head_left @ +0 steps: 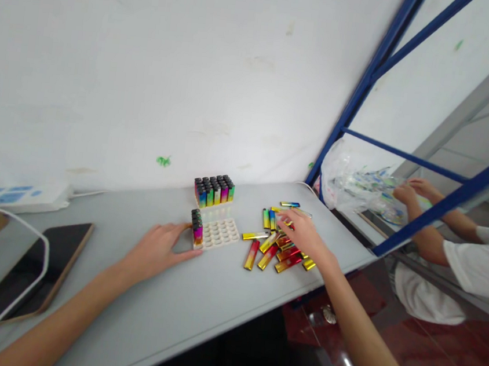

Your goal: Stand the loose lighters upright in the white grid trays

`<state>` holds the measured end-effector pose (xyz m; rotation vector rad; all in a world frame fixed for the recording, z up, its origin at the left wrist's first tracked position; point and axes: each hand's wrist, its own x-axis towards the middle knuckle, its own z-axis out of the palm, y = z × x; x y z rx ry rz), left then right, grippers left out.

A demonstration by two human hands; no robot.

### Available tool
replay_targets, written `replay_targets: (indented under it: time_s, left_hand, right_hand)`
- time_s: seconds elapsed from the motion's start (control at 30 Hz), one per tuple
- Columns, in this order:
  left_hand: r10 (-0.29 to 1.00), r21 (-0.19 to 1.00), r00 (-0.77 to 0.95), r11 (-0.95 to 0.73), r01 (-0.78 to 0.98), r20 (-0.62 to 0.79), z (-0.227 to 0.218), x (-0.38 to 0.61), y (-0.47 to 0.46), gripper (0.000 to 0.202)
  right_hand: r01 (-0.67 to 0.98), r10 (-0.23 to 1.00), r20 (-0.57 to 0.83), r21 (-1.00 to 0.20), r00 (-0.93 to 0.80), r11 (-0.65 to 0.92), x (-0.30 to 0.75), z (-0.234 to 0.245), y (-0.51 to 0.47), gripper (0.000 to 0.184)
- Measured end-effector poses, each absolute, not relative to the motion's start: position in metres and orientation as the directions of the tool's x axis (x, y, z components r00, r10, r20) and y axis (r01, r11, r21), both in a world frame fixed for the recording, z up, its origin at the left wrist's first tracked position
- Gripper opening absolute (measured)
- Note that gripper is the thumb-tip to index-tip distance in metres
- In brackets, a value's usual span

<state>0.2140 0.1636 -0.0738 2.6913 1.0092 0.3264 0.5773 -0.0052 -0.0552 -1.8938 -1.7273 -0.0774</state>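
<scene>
My left hand (159,250) grips the left end of a white tray (222,233) with rows of round holes, its thumb along the near edge and its fingers beside the lighters. One row of lighters (197,229) with dark tops stands upright at the tray's left end. Over a loose pile of shiny lighters (268,257), mostly red and yellow, hovers my right hand (303,231). Its fingers are bent and apart, close to several lighters, and no held lighter can be made out. Behind the tray stands a block of upright multicoloured lighters (215,191) in a second tray.
A dark tablet (29,277) with a white cable (47,255) across it lies at the left, near a white box (20,194). Blue metal frame bars (359,84) rise at the right. Beyond them another person's hands (413,192) handle clear plastic bags (375,191).
</scene>
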Motion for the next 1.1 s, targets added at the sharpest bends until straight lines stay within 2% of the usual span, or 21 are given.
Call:
replay_targets:
  time_s: [0.17,0.4,0.47,0.57,0.63,0.7,0.77,0.9,1.0,1.1]
  left_hand:
    - [0.657,0.319,0.744,-0.736,0.598,0.123,-0.073,0.214,0.165,0.070]
    - [0.652,0.303,0.748,-0.742,0.598,0.121,-0.074,0.214,0.165,0.074]
    - [0.657,0.296,0.746,-0.739,0.605,0.113,-0.073,0.214,0.164,0.075]
    - [0.658,0.297,0.745,-0.736,0.608,0.105,-0.073,0.214,0.164,0.072]
    - [0.655,0.308,0.747,-0.738,0.600,0.112,-0.073,0.214,0.164,0.070]
    - [0.653,0.317,0.749,-0.739,0.595,0.115,-0.073,0.214,0.164,0.071]
    - [0.653,0.316,0.749,-0.737,0.597,0.111,-0.073,0.213,0.164,0.073]
    - [0.657,0.325,0.744,-0.735,0.596,0.121,-0.077,0.213,0.164,0.073]
    - [0.662,0.333,0.736,-0.732,0.594,0.142,-0.079,0.212,0.162,0.072]
    - [0.650,0.332,0.744,-0.743,0.581,0.153,-0.079,0.211,0.159,0.071]
  right_hand:
    - [0.913,0.897,0.252,-0.287,0.363,-0.289,0.626,-0.070,-0.028,0.022]
    - [0.868,0.916,0.051,-0.343,0.398,-0.359,0.628,-0.070,-0.018,0.016]
    - [0.869,0.915,0.041,-0.334,0.401,-0.366,0.630,-0.069,-0.015,0.013]
    - [0.866,0.895,0.195,-0.399,0.402,-0.302,0.631,-0.068,-0.010,0.010]
    - [0.816,0.847,0.329,-0.547,0.417,-0.189,0.627,-0.066,-0.005,0.016]
    - [0.692,0.819,0.375,-0.721,0.434,-0.035,0.616,-0.062,0.006,0.032]
    - [0.523,0.831,0.361,-0.846,0.423,0.102,0.598,-0.056,0.023,0.045]
    - [0.203,0.866,0.332,-0.941,0.375,0.272,0.542,-0.043,0.063,0.054]
    - [-0.033,0.927,0.255,-0.961,0.274,0.274,0.493,-0.040,0.088,0.055]
    - [-0.114,0.948,0.222,-0.961,0.228,0.253,0.452,-0.043,0.101,0.055]
